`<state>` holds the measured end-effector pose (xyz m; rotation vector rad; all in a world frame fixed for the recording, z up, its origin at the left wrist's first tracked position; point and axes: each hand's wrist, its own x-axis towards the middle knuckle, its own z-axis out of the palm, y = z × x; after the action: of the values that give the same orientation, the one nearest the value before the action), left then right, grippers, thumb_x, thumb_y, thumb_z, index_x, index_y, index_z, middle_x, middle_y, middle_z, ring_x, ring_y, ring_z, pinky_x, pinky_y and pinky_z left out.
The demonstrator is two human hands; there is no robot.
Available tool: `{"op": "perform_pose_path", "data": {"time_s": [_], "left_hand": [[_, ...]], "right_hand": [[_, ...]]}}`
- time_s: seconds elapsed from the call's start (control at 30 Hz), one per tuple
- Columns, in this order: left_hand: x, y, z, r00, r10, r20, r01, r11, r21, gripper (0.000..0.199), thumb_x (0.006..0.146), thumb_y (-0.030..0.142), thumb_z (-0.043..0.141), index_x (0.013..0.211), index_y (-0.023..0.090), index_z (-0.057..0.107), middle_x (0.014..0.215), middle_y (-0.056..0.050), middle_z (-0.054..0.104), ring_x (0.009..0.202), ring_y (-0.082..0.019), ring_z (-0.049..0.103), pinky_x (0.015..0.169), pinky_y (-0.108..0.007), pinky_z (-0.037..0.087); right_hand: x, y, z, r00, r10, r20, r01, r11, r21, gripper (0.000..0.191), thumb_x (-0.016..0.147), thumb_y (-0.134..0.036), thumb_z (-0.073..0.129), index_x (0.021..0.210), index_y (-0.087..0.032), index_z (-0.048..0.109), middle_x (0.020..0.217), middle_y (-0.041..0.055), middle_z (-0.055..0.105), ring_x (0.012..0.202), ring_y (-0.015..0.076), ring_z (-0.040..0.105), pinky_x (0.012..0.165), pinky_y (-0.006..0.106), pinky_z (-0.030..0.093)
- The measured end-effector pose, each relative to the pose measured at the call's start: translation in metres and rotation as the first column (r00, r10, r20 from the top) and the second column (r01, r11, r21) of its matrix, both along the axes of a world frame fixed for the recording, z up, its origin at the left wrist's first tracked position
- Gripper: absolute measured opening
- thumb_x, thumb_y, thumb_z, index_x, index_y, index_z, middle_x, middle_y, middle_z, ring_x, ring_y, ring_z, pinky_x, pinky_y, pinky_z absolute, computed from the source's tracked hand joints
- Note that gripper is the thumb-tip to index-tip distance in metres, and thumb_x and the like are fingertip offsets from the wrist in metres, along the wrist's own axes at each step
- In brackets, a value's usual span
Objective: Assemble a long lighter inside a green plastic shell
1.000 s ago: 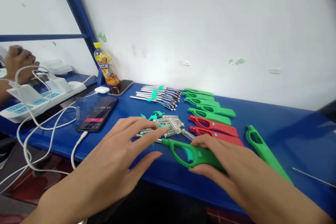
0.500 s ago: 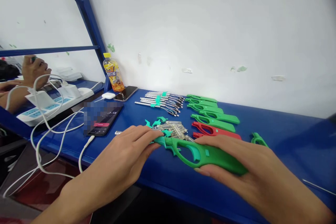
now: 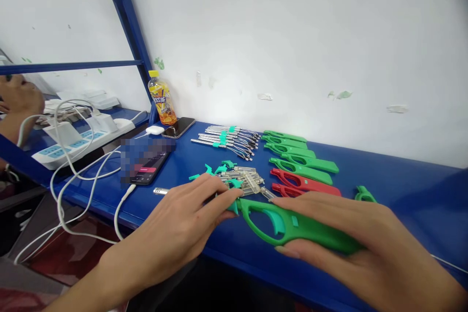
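My right hand [image 3: 369, 239] is closed around the green plastic body of a long-necked lighter [image 3: 310, 226], its teal trigger [image 3: 277, 222] showing inside the ring-shaped guard. At the lighter's front end, my left hand [image 3: 183, 222] pinches a teal collar [image 3: 232, 207] between thumb and fingers. Past my left knuckles pokes a slotted metal tube tip [image 3: 161, 191], in line with the lighter; the tube's middle is hidden by the hand. Just behind the hands lies a pile of clear and metallic small parts [image 3: 250, 180] with loose teal triggers [image 3: 221, 169].
Green lighter bodies [image 3: 310, 173] and red ones [image 3: 314, 185] lie in a row; another green body [image 3: 364, 194] sits farther right. Metal tubes with wires [image 3: 219, 139] lie behind. Leftward are two phones [image 3: 179, 127], a drink bottle [image 3: 163, 100], a power strip [image 3: 84, 141] and white cables. Someone's hand [image 3: 22, 95] shows far left.
My left fingers have moved right, closer to the lighter body, covering more of the teal collar. The metal tip sticks out slightly farther left. The view has shifted a little; the other person's hand moved left.
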<state>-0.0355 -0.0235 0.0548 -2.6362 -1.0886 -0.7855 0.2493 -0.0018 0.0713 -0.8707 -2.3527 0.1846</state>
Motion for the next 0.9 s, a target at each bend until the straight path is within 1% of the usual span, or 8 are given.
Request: {"op": "perform_pose_path", "data": {"time_s": [0.2, 0.3, 0.37, 0.47, 0.63, 0.7, 0.8, 0.9], "left_hand": [[0.002, -0.005, 0.000, 0.998, 0.028, -0.056, -0.020, 0.989, 0.149, 0.032, 0.114, 0.012, 0.038, 0.140, 0.011, 0.057, 0.116, -0.010, 0.073, 0.105, -0.022, 0.071, 0.093, -0.034, 0.058], [0.006, -0.007, 0.002, 0.997, 0.041, -0.068, -0.027, 0.981, 0.191, 0.032, 0.114, 0.011, 0.034, 0.137, 0.011, 0.057, 0.109, -0.009, 0.076, 0.096, -0.021, 0.073, 0.089, -0.034, 0.060], [0.007, -0.007, 0.004, 0.996, 0.050, -0.075, -0.032, 0.973, 0.230, 0.033, 0.114, 0.009, 0.033, 0.135, 0.009, 0.058, 0.105, -0.010, 0.076, 0.093, -0.021, 0.073, 0.085, -0.033, 0.060], [0.007, -0.005, 0.005, 0.993, 0.065, -0.099, -0.036, 0.962, 0.270, 0.035, 0.111, 0.006, 0.032, 0.132, 0.007, 0.060, 0.099, -0.010, 0.076, 0.089, -0.022, 0.073, 0.082, -0.034, 0.061], [0.005, 0.003, -0.002, 0.994, 0.047, -0.097, -0.018, 0.959, 0.282, 0.037, 0.109, 0.003, 0.030, 0.132, 0.009, 0.059, 0.097, -0.009, 0.076, 0.087, -0.022, 0.073, 0.081, -0.034, 0.062], [0.006, 0.006, -0.007, 0.996, 0.034, -0.084, -0.011, 0.965, 0.262, 0.036, 0.112, 0.006, 0.029, 0.132, 0.010, 0.058, 0.098, -0.009, 0.077, 0.086, -0.021, 0.074, 0.078, -0.034, 0.063], [0.008, 0.009, -0.014, 0.998, -0.009, -0.062, 0.024, 0.971, 0.236, 0.034, 0.113, 0.009, 0.031, 0.135, 0.008, 0.057, 0.099, -0.010, 0.076, 0.085, -0.023, 0.075, 0.074, -0.036, 0.063], [0.009, 0.011, -0.013, 0.998, -0.036, -0.043, 0.044, 0.978, 0.202, 0.032, 0.114, 0.012, 0.035, 0.138, 0.009, 0.056, 0.102, -0.010, 0.076, 0.086, -0.025, 0.075, 0.073, -0.039, 0.064]], "right_hand": [[-0.009, 0.002, 0.003, 0.999, 0.004, -0.048, -0.004, 1.000, -0.005, 0.029, 0.102, -0.052, 0.068, 0.112, -0.029, 0.083, 0.105, 0.0011, 0.086, 0.091, 0.0232, 0.084, 0.074, 0.026, 0.069], [-0.010, 0.005, 0.002, 0.997, 0.032, -0.072, -0.039, 0.995, -0.096, 0.020, 0.096, -0.046, 0.079, 0.110, -0.033, 0.084, 0.103, -0.0017, 0.086, 0.087, 0.0223, 0.084, 0.072, 0.026, 0.068], [-0.010, 0.007, 0.001, 0.995, 0.018, -0.103, -0.034, 0.989, -0.147, 0.021, 0.092, -0.042, 0.083, 0.112, -0.035, 0.084, 0.102, -0.0032, 0.086, 0.084, 0.0218, 0.084, 0.073, 0.026, 0.068], [-0.013, 0.009, -0.003, 0.991, -0.011, -0.136, -0.014, 0.983, -0.184, 0.025, 0.090, -0.041, 0.084, 0.114, -0.037, 0.084, 0.106, -0.0030, 0.086, 0.090, 0.0243, 0.084, 0.076, 0.029, 0.068], [-0.019, 0.008, -0.007, 0.986, -0.110, -0.126, 0.073, 0.961, -0.267, 0.022, 0.093, -0.042, 0.080, 0.115, -0.042, 0.084, 0.111, -0.0061, 0.085, 0.100, 0.0258, 0.083, 0.086, 0.034, 0.067], [-0.018, 0.008, -0.005, 0.986, -0.118, -0.117, 0.080, 0.954, -0.288, 0.021, 0.092, -0.042, 0.080, 0.113, -0.042, 0.085, 0.110, -0.0063, 0.085, 0.100, 0.0254, 0.083, 0.083, 0.032, 0.067], [-0.015, 0.008, 0.000, 0.987, -0.116, -0.108, 0.079, 0.951, -0.300, 0.019, 0.088, -0.042, 0.085, 0.107, -0.040, 0.086, 0.096, -0.0068, 0.086, 0.085, 0.0219, 0.083, 0.076, 0.028, 0.066], [-0.011, 0.007, 0.001, 0.986, -0.135, -0.099, 0.103, 0.955, -0.280, 0.024, 0.082, -0.043, 0.090, 0.105, -0.040, 0.086, 0.088, -0.0082, 0.085, 0.076, 0.0194, 0.080, 0.078, 0.028, 0.066]]}}
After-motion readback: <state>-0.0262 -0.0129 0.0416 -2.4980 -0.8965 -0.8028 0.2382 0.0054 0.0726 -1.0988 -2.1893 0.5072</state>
